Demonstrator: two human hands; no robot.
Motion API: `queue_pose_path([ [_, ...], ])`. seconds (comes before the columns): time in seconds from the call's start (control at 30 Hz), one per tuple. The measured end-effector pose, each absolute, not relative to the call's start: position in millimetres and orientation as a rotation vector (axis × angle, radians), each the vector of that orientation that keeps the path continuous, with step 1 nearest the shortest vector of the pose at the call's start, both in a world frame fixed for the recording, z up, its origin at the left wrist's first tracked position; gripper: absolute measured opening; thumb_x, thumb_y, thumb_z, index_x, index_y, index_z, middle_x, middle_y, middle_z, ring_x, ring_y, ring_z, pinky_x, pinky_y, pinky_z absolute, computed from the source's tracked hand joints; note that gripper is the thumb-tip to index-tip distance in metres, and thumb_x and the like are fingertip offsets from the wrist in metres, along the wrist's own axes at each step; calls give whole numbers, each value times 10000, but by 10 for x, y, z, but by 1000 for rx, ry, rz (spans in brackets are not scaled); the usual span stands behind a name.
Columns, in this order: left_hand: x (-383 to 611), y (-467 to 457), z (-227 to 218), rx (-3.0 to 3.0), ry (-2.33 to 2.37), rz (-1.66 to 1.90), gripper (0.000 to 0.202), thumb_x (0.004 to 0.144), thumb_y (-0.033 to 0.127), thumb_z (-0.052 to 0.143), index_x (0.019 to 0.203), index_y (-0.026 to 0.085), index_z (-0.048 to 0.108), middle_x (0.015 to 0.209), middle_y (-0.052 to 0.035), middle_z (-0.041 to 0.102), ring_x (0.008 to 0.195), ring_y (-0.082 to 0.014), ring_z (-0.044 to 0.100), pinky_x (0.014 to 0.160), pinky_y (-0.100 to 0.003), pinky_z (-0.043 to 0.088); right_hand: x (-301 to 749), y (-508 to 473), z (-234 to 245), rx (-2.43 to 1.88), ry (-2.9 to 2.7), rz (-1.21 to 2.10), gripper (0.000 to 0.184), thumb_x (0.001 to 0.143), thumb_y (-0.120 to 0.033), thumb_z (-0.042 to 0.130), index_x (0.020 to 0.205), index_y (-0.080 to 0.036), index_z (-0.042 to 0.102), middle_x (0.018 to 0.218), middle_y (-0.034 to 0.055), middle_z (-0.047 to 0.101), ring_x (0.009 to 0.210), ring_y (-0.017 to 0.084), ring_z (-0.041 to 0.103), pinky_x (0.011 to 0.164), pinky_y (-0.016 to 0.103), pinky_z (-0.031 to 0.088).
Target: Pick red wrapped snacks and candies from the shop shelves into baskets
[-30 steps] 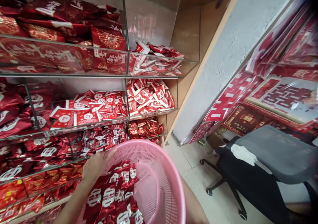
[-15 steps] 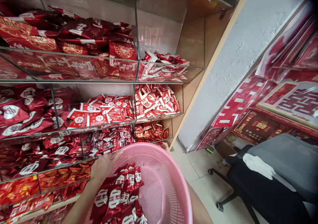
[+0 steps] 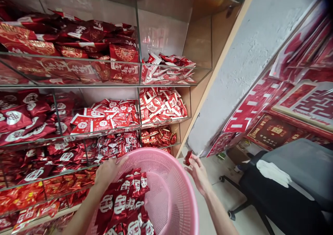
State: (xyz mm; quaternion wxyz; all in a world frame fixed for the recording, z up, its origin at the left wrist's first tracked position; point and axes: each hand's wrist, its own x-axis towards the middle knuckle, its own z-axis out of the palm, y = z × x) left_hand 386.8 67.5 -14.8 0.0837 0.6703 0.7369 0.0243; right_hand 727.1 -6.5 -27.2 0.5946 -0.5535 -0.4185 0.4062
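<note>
A pink plastic basket (image 3: 183, 190) with perforated walls tilts in front of the shelves. My left hand (image 3: 108, 170) is closed over its left rim. Inside, dark red foil packets (image 3: 121, 205) with white labels are heaped on the left, and the basket's right side shows bare pink plastic. My right hand (image 3: 197, 169) is raised just outside the right rim, pinching a small red foil-wrapped candy (image 3: 188, 158) between its fingertips. Similar red and gold wrapped candies (image 3: 157, 136) fill the lower right shelf compartment, just beyond the basket.
Glass-divided shelves (image 3: 166, 85) hold red packets (image 3: 162, 105) in many compartments. To the right stand a grey wall (image 3: 234, 51) and red decorations (image 3: 244, 111) in clear wrapping. A black office chair (image 3: 270, 193) with a white cloth (image 3: 273, 172) stands on the tiled floor at lower right.
My right hand has come out from behind the basket's far rim to its right side, now showing a small red candy. My left hand stays on the rim; the basket has barely shifted.
</note>
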Motion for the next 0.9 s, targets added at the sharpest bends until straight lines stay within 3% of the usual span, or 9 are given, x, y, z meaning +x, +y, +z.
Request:
queue_pose_path([
  [0.13,3868,674,-190,1964,2164,99,758,707,720,155,793,156,655,760,-167,670,800,-317,620,691,-379,443,7086,-204,118,-1367,-1458,836,415,740,-329,573,1120,-210,455,987,53,571,868,161,546,711,284,452],
  [0.3,3883,622,-186,1989,2164,91,712,741,663,181,841,137,651,793,-181,662,817,-323,612,689,-385,443,6626,-144,300,-1486,-2310,441,462,722,-227,581,1159,-215,431,1098,72,527,1011,203,482,838,334,400],
  [0.43,3896,570,-141,2029,2172,70,670,766,613,187,860,132,644,808,-187,660,814,-320,611,687,-386,443,6324,38,47,-1680,-2748,30,279,759,-122,510,1035,-163,506,951,106,580,931,233,518,714,344,439],
  [0.57,3913,539,-82,2059,2149,76,622,775,579,214,837,137,647,814,-185,661,815,-308,613,690,-372,443,6146,186,-264,-1666,-2890,-185,200,799,-97,446,974,-148,527,942,120,589,920,227,521,703,360,443],
  [0.7,3896,535,-76,2074,2121,109,616,776,581,211,821,145,643,813,-180,662,821,-310,613,692,-376,442,6047,233,-416,-1560,-2893,-159,230,786,-197,516,1012,-155,506,965,105,578,927,228,510,749,387,430],
  [0.9,3843,577,-129,2111,2112,118,649,766,618,187,796,152,638,780,-165,667,806,-308,617,690,-375,442,6186,86,-78,-1588,-2651,-71,370,760,-309,563,1091,-177,464,1051,95,524,982,240,460,793,367,399],
])
